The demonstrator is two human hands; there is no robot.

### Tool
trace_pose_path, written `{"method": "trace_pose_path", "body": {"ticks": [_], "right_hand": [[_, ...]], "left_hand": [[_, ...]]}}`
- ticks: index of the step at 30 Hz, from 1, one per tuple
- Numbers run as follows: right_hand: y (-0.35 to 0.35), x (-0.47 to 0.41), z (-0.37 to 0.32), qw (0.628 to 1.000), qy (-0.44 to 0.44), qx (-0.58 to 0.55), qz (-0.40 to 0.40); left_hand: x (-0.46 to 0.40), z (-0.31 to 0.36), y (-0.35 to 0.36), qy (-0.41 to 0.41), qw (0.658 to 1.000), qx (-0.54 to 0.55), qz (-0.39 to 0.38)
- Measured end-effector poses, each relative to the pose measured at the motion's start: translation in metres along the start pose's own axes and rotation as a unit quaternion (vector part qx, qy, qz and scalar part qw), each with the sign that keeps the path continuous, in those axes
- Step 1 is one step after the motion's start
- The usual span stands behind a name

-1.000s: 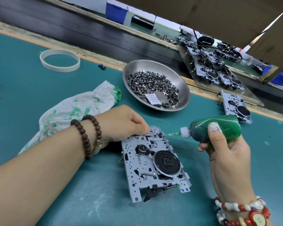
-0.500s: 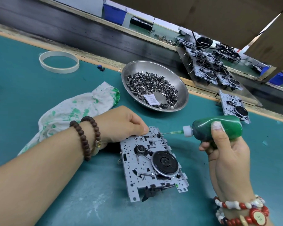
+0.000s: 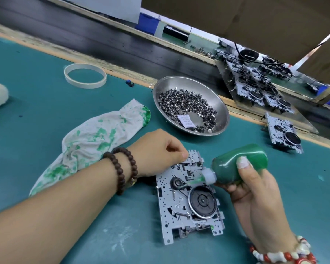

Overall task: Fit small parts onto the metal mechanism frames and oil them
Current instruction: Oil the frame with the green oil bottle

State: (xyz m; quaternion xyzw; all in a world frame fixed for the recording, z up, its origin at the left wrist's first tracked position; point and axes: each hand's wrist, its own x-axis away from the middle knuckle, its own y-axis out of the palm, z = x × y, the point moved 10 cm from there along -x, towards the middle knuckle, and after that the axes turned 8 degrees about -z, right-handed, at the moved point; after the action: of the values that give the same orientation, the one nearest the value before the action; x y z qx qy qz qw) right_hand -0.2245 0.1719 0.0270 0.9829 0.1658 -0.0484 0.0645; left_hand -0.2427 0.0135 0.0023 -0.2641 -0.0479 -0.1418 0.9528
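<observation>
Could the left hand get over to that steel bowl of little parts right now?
Probably yes: the left hand only presses the frame's corner, and bare mat lies between it and the steel bowl. Letting go would leave the frame unsteadied under the oil bottle.

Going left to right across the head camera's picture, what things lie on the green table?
White ring → stained rag → frame being oiled → green bottle in the right hand → second frame. The bowl of parts overlaps several of these, so I leave it out.
</observation>
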Motion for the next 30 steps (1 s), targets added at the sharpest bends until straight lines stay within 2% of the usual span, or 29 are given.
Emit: {"method": "trace_pose_path", "body": {"ticks": [9,30], "right_hand": [[0.0116,0.0011,-0.0054,0.997,-0.014,0.061,-0.035],[0.0097,0.0015,-0.0080,0.989,-0.029,0.141,-0.019]], "left_hand": [[-0.0013,0.0008,0.0009,0.007,1.000,0.008,-0.006],[-0.0023,-0.0004,-0.0001,0.008,1.000,0.008,0.004]]}}
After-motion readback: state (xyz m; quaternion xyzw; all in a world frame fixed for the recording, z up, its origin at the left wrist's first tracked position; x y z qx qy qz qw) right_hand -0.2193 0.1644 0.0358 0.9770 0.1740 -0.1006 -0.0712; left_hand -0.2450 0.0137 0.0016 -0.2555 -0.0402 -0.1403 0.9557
